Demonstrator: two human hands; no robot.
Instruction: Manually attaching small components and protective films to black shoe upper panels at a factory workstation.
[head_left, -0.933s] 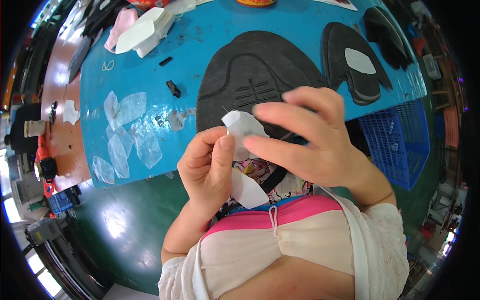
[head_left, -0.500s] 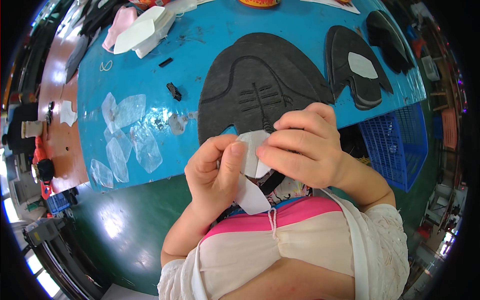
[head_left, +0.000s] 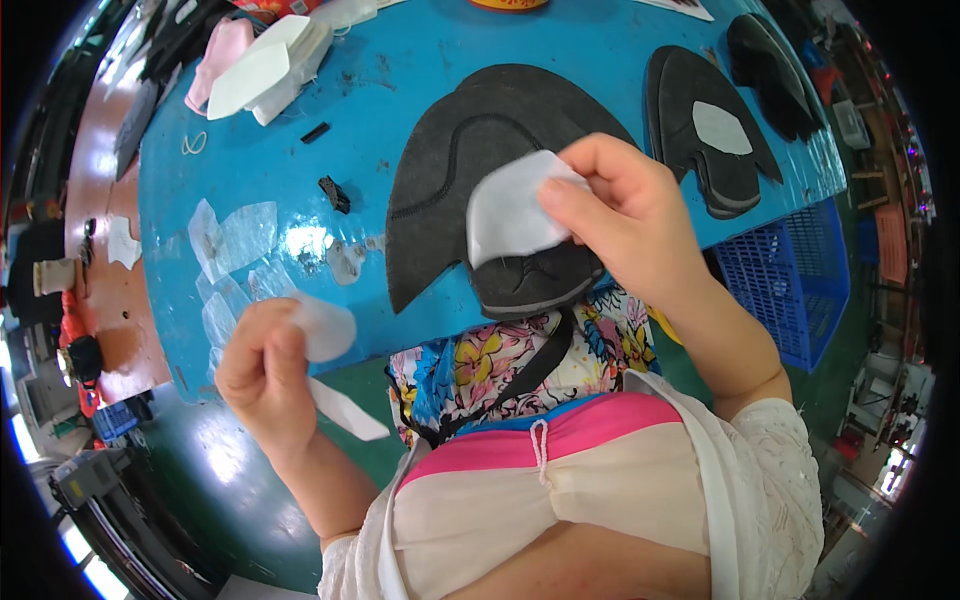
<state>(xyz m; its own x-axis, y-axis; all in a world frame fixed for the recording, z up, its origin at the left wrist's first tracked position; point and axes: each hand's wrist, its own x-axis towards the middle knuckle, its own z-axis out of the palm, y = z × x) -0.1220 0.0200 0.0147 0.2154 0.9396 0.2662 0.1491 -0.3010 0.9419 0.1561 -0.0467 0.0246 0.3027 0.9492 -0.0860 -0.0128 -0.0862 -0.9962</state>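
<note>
My right hand (head_left: 630,210) pinches a white rounded patch (head_left: 515,215) by its edge. It is held over a stack of black shoe-upper pieces (head_left: 430,170) with stitched lines, hiding part of the top one. To the left, at the table's front edge, my left hand (head_left: 262,365) is closed on a translucent piece of backing film (head_left: 328,330). A white strip (head_left: 348,412) trails from below the same hand. Clear film scraps (head_left: 250,235) lie on the blue table (head_left: 350,90) just beyond my left hand.
More black upper pieces (head_left: 665,100) lie at the right, bearing a white oval patch (head_left: 722,128). A stack of white pieces (head_left: 262,75) sits far left. Small black scraps (head_left: 334,194) lie left of the big stack. Below the table's right edge stands a blue crate (head_left: 785,280).
My hands have parted. The left moved left and down with the film, while the right raised the white patch over the black uppers. The film and patch were together earlier.
</note>
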